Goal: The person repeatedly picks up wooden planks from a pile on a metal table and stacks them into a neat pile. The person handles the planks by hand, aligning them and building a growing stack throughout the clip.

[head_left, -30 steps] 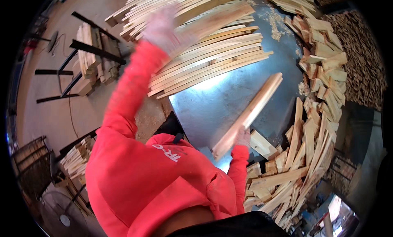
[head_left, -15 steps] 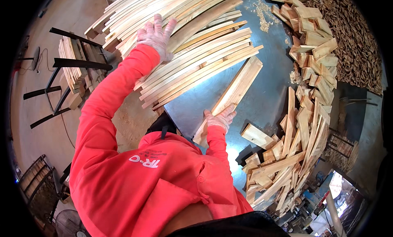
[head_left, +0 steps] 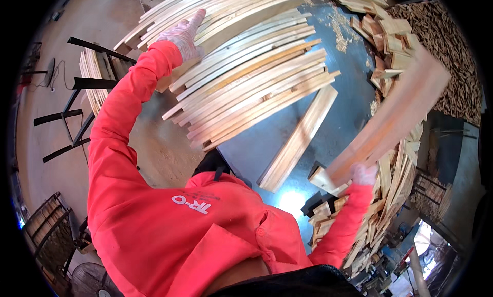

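My left hand (head_left: 182, 37), in a pale thin glove, lies with fingers stretched out against the near side of a row of long curved wooden boards (head_left: 257, 86). My right hand (head_left: 363, 175), also gloved, is closed on the lower part of a wide wooden board (head_left: 390, 112), which is raised, tilted and smeared by motion. The board hangs over the right edge of the table and hides part of the pile behind it. Between the row and my right hand, a single wooden plank (head_left: 299, 139) lies flat on the metal table.
A heap of short offcuts and strips (head_left: 393, 189) runs along the right side of the metal table (head_left: 246, 153). Sawdust (head_left: 343, 30) lies at the far side. To the left stands a black metal rack (head_left: 95, 83) with boards; a fan (head_left: 90, 279) is at lower left.
My right hand has left the plank on the table, swung right and now carries a raised board. My left hand has shifted slightly left along the boards.
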`<state>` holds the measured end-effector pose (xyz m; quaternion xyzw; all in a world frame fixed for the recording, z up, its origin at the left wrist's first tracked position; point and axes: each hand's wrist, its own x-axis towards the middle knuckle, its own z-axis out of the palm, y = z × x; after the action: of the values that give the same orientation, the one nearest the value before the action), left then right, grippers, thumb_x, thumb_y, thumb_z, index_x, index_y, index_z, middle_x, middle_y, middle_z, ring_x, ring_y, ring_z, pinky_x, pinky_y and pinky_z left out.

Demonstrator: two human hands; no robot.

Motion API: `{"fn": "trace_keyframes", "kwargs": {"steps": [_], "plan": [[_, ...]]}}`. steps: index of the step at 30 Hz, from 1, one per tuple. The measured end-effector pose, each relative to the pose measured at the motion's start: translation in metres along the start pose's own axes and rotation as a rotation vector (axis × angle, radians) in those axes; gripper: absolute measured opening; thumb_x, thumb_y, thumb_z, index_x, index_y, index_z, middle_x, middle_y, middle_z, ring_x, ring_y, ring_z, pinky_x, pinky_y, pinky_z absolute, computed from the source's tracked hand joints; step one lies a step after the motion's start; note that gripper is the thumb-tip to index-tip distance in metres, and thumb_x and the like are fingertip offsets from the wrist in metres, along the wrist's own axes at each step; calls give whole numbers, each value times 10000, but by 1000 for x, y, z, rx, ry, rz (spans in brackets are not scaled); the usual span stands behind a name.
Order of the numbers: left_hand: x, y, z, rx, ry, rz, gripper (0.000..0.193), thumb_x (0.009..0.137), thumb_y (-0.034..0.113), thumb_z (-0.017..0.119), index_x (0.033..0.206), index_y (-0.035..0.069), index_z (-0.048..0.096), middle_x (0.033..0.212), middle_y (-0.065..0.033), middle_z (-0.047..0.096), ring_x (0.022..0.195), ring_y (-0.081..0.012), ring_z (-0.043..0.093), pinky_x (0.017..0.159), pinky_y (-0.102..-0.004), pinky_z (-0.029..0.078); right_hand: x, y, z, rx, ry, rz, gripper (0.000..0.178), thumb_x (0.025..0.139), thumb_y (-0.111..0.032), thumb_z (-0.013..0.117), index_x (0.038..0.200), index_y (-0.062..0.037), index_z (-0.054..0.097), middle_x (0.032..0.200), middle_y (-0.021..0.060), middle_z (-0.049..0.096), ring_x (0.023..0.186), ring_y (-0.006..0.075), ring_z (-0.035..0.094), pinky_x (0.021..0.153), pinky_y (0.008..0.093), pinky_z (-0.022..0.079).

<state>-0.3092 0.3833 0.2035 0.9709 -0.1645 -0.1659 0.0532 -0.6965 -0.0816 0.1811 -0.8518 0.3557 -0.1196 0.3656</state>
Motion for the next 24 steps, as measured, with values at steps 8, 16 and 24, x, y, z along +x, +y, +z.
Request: {"fn": "trace_keyframes", "kwargs": {"steps": [8,16,24], "plan": [[7,-20,-11,38,-63,49,980,759,431,687,1533,203,131,1449,-213,389,1246,-394,485,1000,-428,424,151,-260,165,-863,-270,-1188,323,765,-32,595,992,-223,722,1040,-1,687,1130,227,560,1135,517,224],[-8,-2,7,187,19,14,979,777,485,682,1528,187,128,1537,-200,233,1360,-395,334,1061,-466,375,158,-264,317,-382,295,-787,411,748,-204,682,1140,-110,604,1134,120,592,1146,293,512,1066,459,330],[-31,15,-27,142,489,34,927,712,417,736,1431,25,301,1400,-262,387,1273,-409,395,1045,-500,361,-33,-39,190,-596,35,297,1047,702,-553,739,1464,-26,251,1476,288,266,1359,424,305,1129,475,275]]}}
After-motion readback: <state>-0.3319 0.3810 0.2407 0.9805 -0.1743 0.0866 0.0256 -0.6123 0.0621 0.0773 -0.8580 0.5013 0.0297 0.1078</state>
